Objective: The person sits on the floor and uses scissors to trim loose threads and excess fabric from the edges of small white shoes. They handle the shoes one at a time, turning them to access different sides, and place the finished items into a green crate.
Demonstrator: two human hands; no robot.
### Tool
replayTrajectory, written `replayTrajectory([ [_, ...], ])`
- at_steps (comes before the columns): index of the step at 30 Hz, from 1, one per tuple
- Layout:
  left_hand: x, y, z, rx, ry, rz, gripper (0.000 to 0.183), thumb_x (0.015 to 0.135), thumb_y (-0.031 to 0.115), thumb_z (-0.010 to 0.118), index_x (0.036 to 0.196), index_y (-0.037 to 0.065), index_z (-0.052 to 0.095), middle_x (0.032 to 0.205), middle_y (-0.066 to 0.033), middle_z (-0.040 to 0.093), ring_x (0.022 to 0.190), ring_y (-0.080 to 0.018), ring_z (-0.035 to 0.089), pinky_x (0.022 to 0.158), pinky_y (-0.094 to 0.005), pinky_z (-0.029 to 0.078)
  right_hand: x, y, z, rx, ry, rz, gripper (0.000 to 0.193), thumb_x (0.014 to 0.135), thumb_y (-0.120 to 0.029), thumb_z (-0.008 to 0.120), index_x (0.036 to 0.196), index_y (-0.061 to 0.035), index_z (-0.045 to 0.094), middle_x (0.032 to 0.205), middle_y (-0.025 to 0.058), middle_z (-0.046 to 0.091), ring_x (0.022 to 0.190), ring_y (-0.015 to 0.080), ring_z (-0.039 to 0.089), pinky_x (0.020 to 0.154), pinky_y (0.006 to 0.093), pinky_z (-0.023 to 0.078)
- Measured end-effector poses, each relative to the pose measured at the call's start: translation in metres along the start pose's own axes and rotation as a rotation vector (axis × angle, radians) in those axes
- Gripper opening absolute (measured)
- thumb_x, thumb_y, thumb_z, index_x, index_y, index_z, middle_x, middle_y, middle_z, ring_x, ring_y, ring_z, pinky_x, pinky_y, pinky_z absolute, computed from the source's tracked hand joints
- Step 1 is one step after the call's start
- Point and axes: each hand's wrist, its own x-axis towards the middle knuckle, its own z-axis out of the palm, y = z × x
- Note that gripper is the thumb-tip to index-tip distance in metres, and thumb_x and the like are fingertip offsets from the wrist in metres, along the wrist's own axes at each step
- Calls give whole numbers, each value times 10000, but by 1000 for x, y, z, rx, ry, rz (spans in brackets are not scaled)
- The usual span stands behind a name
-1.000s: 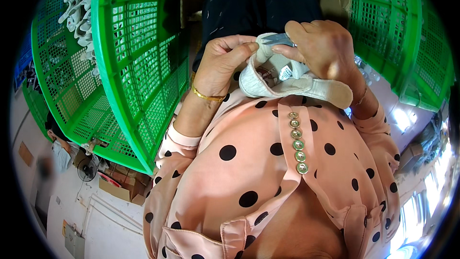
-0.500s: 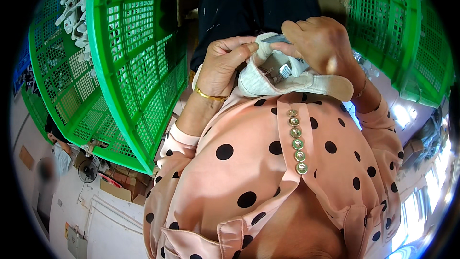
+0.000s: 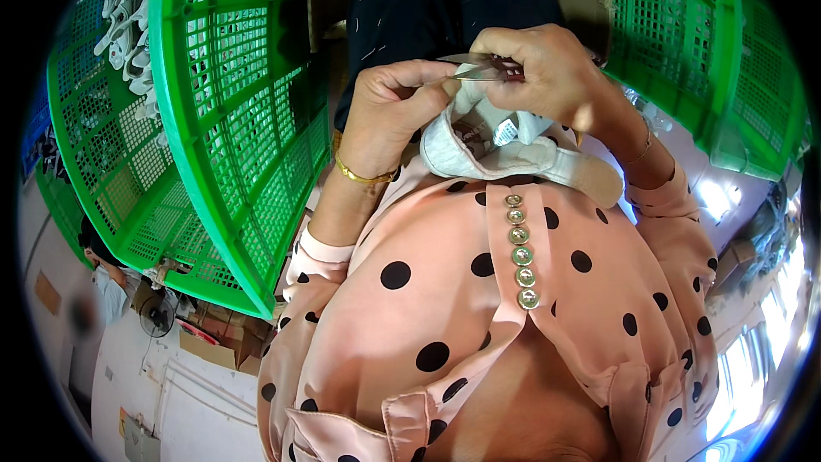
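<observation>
Pale wall (image 3: 118,355), bright windows (image 3: 742,381) at lower right, fan (image 3: 156,316) near cardboard box (image 3: 208,350)

green crate (image 3: 171,85) blocks passage beside the left hand (image 3: 392,107).

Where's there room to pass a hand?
Over the dark trousers, between the left green crate and right green crate. Crowded just below in view: left hand, right hand, metal blades and pale fabric piece bunch together.

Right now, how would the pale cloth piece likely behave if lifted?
The cloth piece is probably light, since it looks thin-walled. It likely bends without breaking, as its fabric curves into an open loop. Rolling seems unlikely: a flap juts out sideways.
</observation>
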Motion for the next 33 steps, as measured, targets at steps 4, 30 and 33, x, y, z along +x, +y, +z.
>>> replayTrajectory([
  [4,-1,1,-1,-41,29,-39,156,865,20,659,999,-30,719,856,-66,717,704,-74,636,651,-215,526,5,23,0,-277,449,-30,205,773,-204,694,928,-77,649,654,92,621,592,290,617,557,356,481],
  [30,-4,12,-19,-111,-66,-116,143,901,33,616,1003,-40,684,900,-95,712,777,-120,664,727,-247,540,-12,-7,5,-643,403,-289,438,730,-455,755,694,-106,491,519,26,466,476,195,519,443,310,413],
  [33,-5,12,-19,-93,-54,-108,144,898,32,620,1004,-39,687,894,-95,713,767,-118,666,716,-240,537,-10,-9,5,-756,422,-316,463,745,-485,726,632,-123,461,502,14,434,463,188,491,441,305,405],
])
